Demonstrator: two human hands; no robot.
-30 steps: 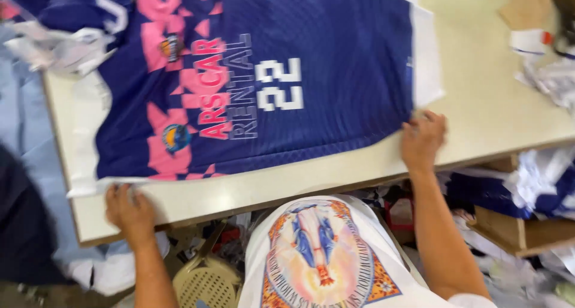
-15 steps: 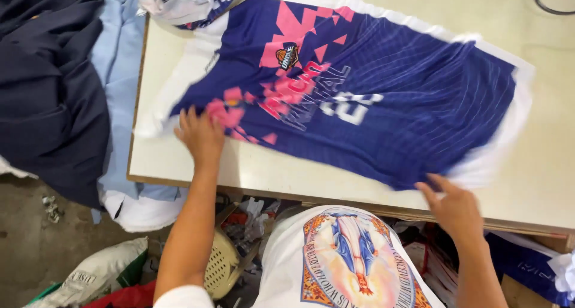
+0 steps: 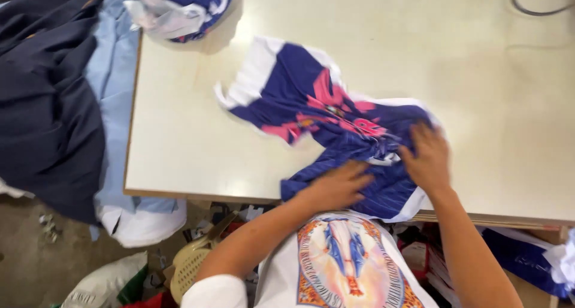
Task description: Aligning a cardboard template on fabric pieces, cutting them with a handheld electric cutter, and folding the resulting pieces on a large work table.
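Both hands were on the jersey (image 3: 335, 134), a navy one with pink patches and white edging, which lay crumpled at the near edge of the desk (image 3: 179, 164), its lower hem hanging just over the rim toward the person. The left hand (image 3: 335, 185) lay flat on the bunched navy cloth, fingers stretched forward and not closed round anything, pressing the fabric down so that it could not slide. The right hand (image 3: 426, 158) sat just beside it, fingers curled down into the gathered middle of the jersey, a narrow grip that seemed to pinch a fold, though the fingertips were hidden in the cloth and I could not tell how firmly they closed. With the two hands so near each other, the cloth between them had puckered into ridges, while the far sleeve with its white band lay spread and loose toward the desk's middle.

At the far left corner of the desk sat a bundle (image 3: 179, 8) of similar navy and white cloth, well apart from the hands. Off the left edge hung dark fabric (image 3: 48, 104) over pale blue cloth (image 3: 114, 74). A grey cable (image 3: 536, 8) curved at the far right corner. Below the desk stood a pale plastic basket (image 3: 191, 263) amid clutter on the floor.
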